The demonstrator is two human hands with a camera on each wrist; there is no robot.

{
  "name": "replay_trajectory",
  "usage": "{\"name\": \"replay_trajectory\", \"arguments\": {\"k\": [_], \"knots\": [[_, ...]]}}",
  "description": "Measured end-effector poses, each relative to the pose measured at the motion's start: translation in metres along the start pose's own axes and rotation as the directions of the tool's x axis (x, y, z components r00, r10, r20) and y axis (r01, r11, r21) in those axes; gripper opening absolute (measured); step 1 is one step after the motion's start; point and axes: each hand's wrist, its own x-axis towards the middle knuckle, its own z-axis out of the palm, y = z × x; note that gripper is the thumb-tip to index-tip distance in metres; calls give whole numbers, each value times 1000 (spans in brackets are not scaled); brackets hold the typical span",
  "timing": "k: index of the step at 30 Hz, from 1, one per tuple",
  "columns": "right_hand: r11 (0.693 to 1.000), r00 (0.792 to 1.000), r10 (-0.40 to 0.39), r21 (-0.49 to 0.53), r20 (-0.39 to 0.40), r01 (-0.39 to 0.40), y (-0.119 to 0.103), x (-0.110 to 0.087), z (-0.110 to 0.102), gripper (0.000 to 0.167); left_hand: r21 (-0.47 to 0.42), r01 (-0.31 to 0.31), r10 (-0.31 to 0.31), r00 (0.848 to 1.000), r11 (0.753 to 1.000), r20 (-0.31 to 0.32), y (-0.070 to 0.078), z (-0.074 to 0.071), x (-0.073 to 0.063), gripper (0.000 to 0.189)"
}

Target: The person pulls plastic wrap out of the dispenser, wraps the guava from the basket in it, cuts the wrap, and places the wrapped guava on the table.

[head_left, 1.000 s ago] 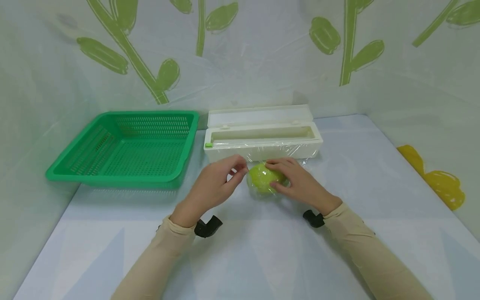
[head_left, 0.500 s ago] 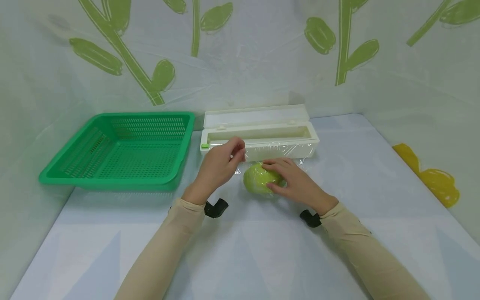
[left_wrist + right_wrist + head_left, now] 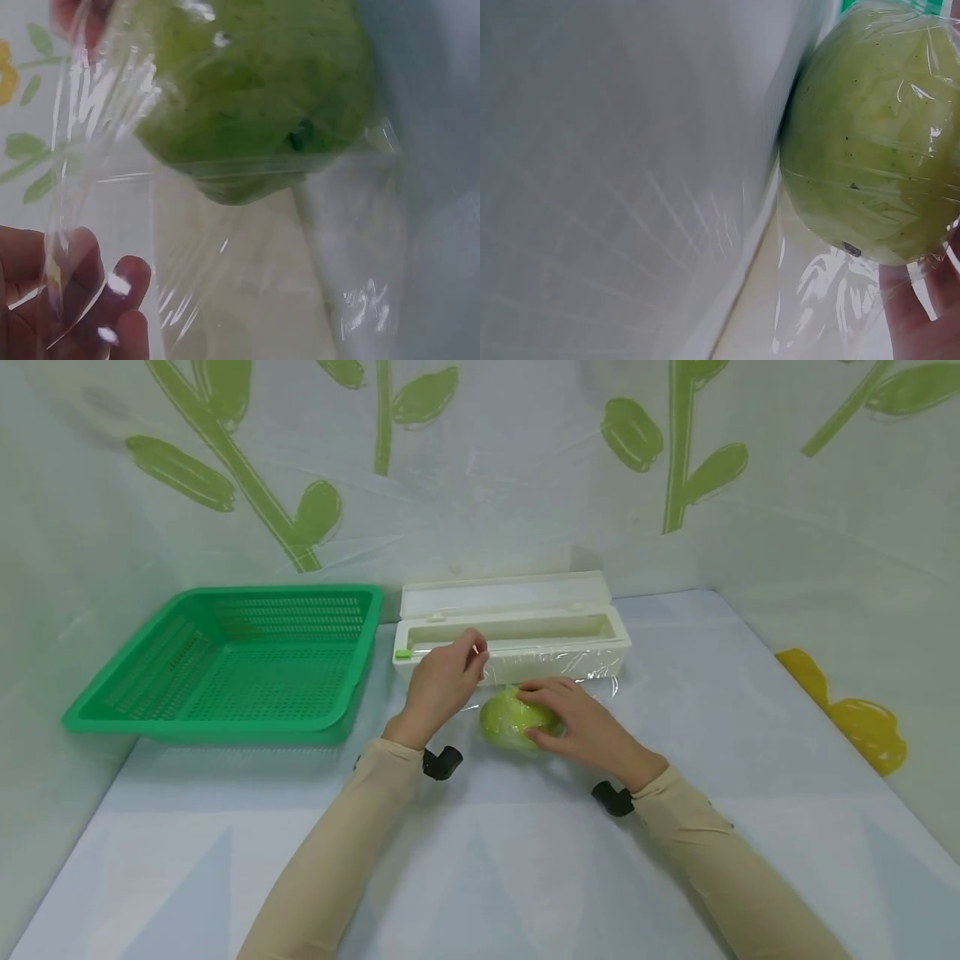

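A yellow-green round fruit [image 3: 508,720], wrapped in clear cling film, lies on the table before the white dispenser box [image 3: 517,664]. Curled over its right side, my right hand [image 3: 581,722] grips it, thumb in front and fingers on top. My left hand [image 3: 444,677] is raised beside the box front, thumb and fingertips bent together at the cling film [image 3: 225,300]. That film runs from the fruit to the box and glints in both wrist views. In the left wrist view, the left fingers [image 3: 131,289] show through it. Dark specks mark the fruit [image 3: 870,150] in the right wrist view.
The dispenser's lid [image 3: 506,595] stands raised at the back, and a green slider [image 3: 403,654] sits at its left end. Left of it stands a green perforated basket [image 3: 225,727]. A plant-printed sheet [image 3: 495,485] rises behind the table [image 3: 487,877].
My left hand has moved from the fruit's left side up and away toward the box. The right hand still grips the fruit in about the same place. The head view has shifted slightly.
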Motion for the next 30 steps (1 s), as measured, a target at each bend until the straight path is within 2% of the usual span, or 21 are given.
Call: {"name": "replay_trajectory", "arguments": {"k": [6,10,14,20,30], "knots": [[1000,1000,-4,0,17,4,-1,3,2,44,88,-42,38,998,995,42,0,6,6,7],[1000,1000,-8,2,23,8,-2,3,2,44,122,-47,38,997,991,71,0,12,8,8],[1000,1000,-11,-5,28,11,-3,4,2,43,151,-84,70,993,985,91,-2,20,11,7],[1000,999,-22,-10,25,22,-1,3,2,44,170,-138,111,981,976,161,-4,31,16,6],[1000,1000,-22,-17,20,22,0,3,2,52,152,-190,145,953,970,265,-3,36,22,5]]}}
